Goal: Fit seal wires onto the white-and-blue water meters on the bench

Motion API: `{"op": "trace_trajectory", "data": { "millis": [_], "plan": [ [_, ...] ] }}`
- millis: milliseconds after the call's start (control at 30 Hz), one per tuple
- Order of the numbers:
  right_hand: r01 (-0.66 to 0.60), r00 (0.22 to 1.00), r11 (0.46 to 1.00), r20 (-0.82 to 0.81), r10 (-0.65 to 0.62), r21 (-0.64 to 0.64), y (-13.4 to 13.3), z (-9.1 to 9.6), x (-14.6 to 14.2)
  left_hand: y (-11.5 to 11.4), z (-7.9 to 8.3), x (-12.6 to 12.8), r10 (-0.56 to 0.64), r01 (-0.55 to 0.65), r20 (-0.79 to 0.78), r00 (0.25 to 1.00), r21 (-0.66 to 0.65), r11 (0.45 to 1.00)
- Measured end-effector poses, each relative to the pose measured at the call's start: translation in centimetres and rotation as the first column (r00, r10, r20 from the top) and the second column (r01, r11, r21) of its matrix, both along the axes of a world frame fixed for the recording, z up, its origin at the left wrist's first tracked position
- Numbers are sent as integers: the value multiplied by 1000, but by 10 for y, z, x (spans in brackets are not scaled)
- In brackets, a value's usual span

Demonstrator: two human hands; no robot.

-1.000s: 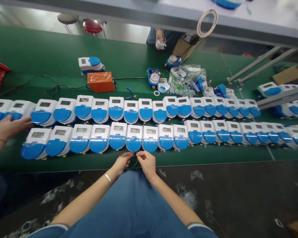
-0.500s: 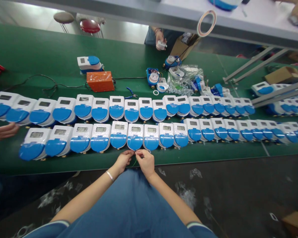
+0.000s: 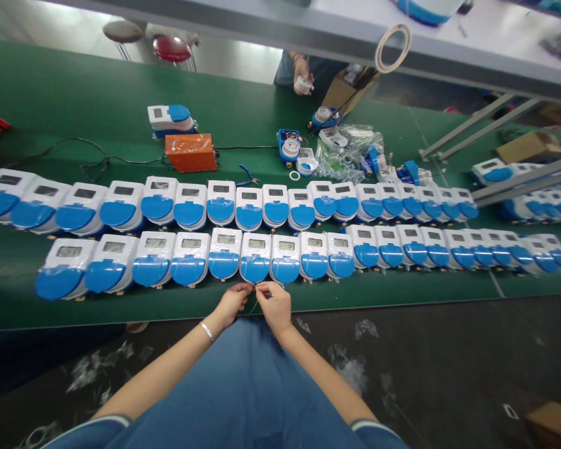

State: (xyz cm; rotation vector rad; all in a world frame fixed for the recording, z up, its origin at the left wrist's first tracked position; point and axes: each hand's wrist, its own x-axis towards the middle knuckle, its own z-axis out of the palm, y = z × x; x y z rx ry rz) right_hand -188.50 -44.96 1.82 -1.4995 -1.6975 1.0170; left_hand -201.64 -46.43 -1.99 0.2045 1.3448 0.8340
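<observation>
Both hands meet at the front bottom edge of a white and blue water meter in the near row. My left hand is closed, thumb and fingers pinched against that edge; what it grips is too small to make out. Fingertips together, my right hand pinches a thin green wire, which curves down between the hands. Beside this meter in the same row stand another meter on the left and a further meter on the right, each with a small display and blue lid.
Behind runs a second row of meters. Farther back on the green table lie blue-handled pliers, an orange box, an opened meter and plastic bags. A co-worker's hand holds a white part across the table.
My hands keep the same pinch at the meter's edge. The other person's hand at the far left has gone out of view. The camera view has shifted slightly.
</observation>
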Motion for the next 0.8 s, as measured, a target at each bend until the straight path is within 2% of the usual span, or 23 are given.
{"op": "trace_trajectory", "data": {
  "millis": [267, 400, 533, 700, 800],
  "plan": [
    [-9, 998, 1000, 54, 9, -1, 1, -3, 0, -1, -2, 0, -4, 3, -60, 998, -15, 1000],
    [20, 983, 1000, 184, -17, -14, 3, -5, -5, 1, 0, 2, 46, -44, -109, 993, 19, 999],
    [75, 966, 994, 255, -52, -82, 6, -14, -10, 6, 1, 1, -2, 3, -177, 984, 6, 1000],
    [191, 976, 963, 143, -166, -191, 2, -28, -13, 5, 5, -4, -112, 114, -287, 952, -9, 993],
    [212, 972, 908, -20, -235, -362, 1, -38, -19, -3, 8, -8, -211, 219, -261, 942, 0, 976]
  ]
}}
